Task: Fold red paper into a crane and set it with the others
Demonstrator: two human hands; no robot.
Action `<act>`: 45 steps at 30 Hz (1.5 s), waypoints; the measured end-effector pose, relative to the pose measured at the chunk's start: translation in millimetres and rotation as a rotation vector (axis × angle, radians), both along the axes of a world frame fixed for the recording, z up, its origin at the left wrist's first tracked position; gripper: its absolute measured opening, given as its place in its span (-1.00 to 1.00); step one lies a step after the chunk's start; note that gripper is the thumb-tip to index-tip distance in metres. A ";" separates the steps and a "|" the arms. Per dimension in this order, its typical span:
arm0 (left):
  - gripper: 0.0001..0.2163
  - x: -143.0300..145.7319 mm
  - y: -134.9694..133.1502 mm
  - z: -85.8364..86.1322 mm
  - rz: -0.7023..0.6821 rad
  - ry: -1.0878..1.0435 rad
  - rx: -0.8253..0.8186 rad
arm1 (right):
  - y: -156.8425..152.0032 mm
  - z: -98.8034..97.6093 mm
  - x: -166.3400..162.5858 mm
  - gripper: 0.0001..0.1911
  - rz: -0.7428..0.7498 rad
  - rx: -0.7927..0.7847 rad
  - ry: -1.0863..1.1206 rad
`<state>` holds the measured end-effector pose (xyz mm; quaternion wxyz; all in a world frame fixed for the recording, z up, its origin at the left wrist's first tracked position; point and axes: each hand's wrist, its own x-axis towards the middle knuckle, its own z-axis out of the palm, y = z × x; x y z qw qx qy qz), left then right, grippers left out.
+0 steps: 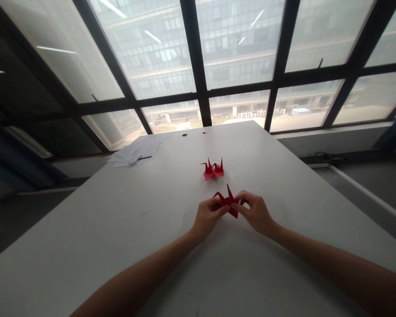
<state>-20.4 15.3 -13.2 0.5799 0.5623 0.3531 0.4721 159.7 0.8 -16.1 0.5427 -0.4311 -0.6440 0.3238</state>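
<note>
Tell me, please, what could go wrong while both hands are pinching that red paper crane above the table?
1. The left hand and right hand grip the red paper crane from opposite sides; pulling too hard might tear it or flatten its thin points.
2. The finished cranes sit just beyond on the white table; a forward slip could knock them over.
3. Backlight from the windows darkens the folds, so a crease may be misjudged.

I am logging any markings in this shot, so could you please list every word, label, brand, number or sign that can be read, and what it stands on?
None can be read.
Red paper crane held between left hand and right hand: no print shows.
Second red paper crane: no print shows.
White sheets at the table's far left: any print is too small and blurred to read.
</note>
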 end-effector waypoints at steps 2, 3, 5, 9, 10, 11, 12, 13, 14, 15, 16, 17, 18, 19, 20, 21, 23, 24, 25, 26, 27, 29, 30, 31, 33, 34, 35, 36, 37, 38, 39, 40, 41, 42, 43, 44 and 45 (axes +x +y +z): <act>-0.75 -0.1 -0.5 0.8 0.019 0.009 -0.016 | 0.6 -1.9 -0.9 -0.89 0.036 -0.052 0.061; -0.75 -0.3 -0.8 1.1 0.032 0.019 -0.019 | 1.0 -2.7 -1.3 -0.87 0.059 -0.079 0.082; -0.74 -0.7 -1.5 1.6 0.045 0.037 -0.019 | 1.6 -3.9 -2.0 -0.83 0.100 -0.121 0.109; -0.74 0.5 -2.6 2.6 0.046 0.025 -0.033 | 1.9 -4.5 -4.2 -0.79 0.145 -0.171 0.215; -0.74 1.1 -2.7 2.6 0.051 0.015 -0.037 | 1.8 -4.5 -4.9 -0.79 0.154 -0.185 0.263; -0.74 1.6 -2.7 2.5 0.058 0.007 -0.038 | 1.7 -4.5 -5.6 -0.78 0.165 -0.201 0.305; -0.75 2.0 -2.7 2.3 0.064 0.002 -0.036 | 1.6 -4.5 -6.1 -0.77 0.174 -0.217 0.334; -0.76 2.3 -2.7 2.0 0.070 0.000 -0.030 | 1.6 -4.5 -6.4 -0.77 0.182 -0.233 0.347; -0.76 2.4 -2.7 1.7 0.072 0.002 -0.023 | 1.6 -4.5 -6.6 -0.76 0.190 -0.245 0.347; -0.77 2.4 -2.7 1.5 0.071 0.005 -0.016 | 1.6 -4.4 -6.7 -0.76 0.197 -0.251 0.340; -0.77 2.3 -2.8 1.3 0.069 0.010 -0.011 | 1.7 -4.3 -6.7 -0.76 0.199 -0.252 0.338; -0.77 2.2 -2.8 1.3 0.067 0.018 -0.008 | 1.7 -4.1 -6.7 -0.76 0.200 -0.250 0.344; -0.77 2.2 -2.8 1.3 0.069 0.028 -0.005 | 1.7 -3.8 -6.9 -0.76 0.198 -0.247 0.360; -0.76 2.2 -2.6 1.3 0.075 0.039 -0.003 | 1.7 -3.5 -7.1 -0.76 0.191 -0.247 0.382; -0.76 2.2 -2.3 1.4 0.086 0.049 0.000 | 1.5 -3.2 -7.6 -0.76 0.182 -0.251 0.404; -0.75 2.3 -1.9 1.3 0.096 0.055 0.005 | 1.3 -2.9 -8.1 -0.76 0.173 -0.257 0.424; -0.74 2.2 -0.7 0.8 0.102 0.051 0.018 | 0.6 -2.5 -9.3 -0.77 0.168 -0.265 0.452; -0.74 2.1 -0.1 0.2 0.096 0.041 0.025 | 0.3 -2.4 -9.8 -0.77 0.170 -0.267 0.460; -0.73 1.9 0.5 -0.4 0.089 0.029 0.033 | 0.1 -2.4 -10.2 -0.78 0.174 -0.267 0.466; -0.73 1.7 1.1 -1.0 0.082 0.019 0.041 | -0.1 -2.3 -10.4 -0.78 0.178 -0.266 0.470; -0.73 1.5 1.4 -1.5 0.078 0.013 0.046 | -0.1 -2.3 -10.5 -0.79 0.179 -0.266 0.473; -0.74 1.3 1.7 -1.9 0.073 0.016 0.041 | 0.1 -2.4 -10.1 -0.79 0.171 -0.268 0.472; -0.74 1.3 1.6 -1.8 0.070 0.025 0.031 | 0.2 -2.5 -9.8 -0.78 0.165 -0.272 0.469; -0.74 1.3 1.5 -1.4 0.066 0.036 0.020 | 0.4 -2.6 -9.5 -0.78 0.159 -0.276 0.465; -0.74 1.3 1.3 -0.4 0.056 0.050 0.012 | 0.7 -2.8 -9.1 -0.77 0.158 -0.282 0.460; -0.74 1.2 1.4 0.1 0.052 0.049 0.019 | 0.7 -2.9 -8.9 -0.77 0.160 -0.280 0.457; -0.74 1.1 1.7 0.5 0.049 0.044 0.029 | 0.7 -2.8 -8.8 -0.77 0.162 -0.275 0.451; -0.74 0.9 2.1 0.6 0.050 0.036 0.037 | 0.8 -2.5 -8.6 -0.76 0.159 -0.269 0.433; -0.73 0.8 2.6 0.6 0.052 0.029 0.042 | 0.9 -2.0 -8.2 -0.76 0.152 -0.265 0.402; -0.73 0.8 3.1 0.4 0.057 0.025 0.041 | 1.3 -1.4 -7.5 -0.77 0.146 -0.261 0.361; -0.73 0.9 3.6 0.1 0.066 0.025 0.035 | 1.8 -0.6 -6.3 -0.78 0.140 -0.256 0.318; -0.73 1.1 3.9 -0.3 0.080 0.030 0.027 | 2.7 0.3 -4.8 -0.76 0.131 -0.246 0.283; -0.73 1.4 4.1 -0.6 0.095 0.037 0.019 | 3.7 1.2 -3.0 -0.73 0.116 -0.229 0.257; -0.73 1.7 4.1 -0.9 0.108 0.047 0.013 | 5.0 2.1 -0.9 -0.70 0.099 -0.204 0.240; -0.73 2.0 4.0 -1.2 0.113 0.059 0.011 | 6.3 3.0 1.1 -0.70 0.079 -0.172 0.229; -0.73 2.2 3.8 -1.5 0.105 0.070 0.015 | 7.7 3.8 3.1 -0.73 0.055 -0.137 0.217; -0.71 2.3 3.6 -1.9 0.084 0.078 0.025 | 9.0 4.5 4.7 -0.75 0.033 -0.110 0.206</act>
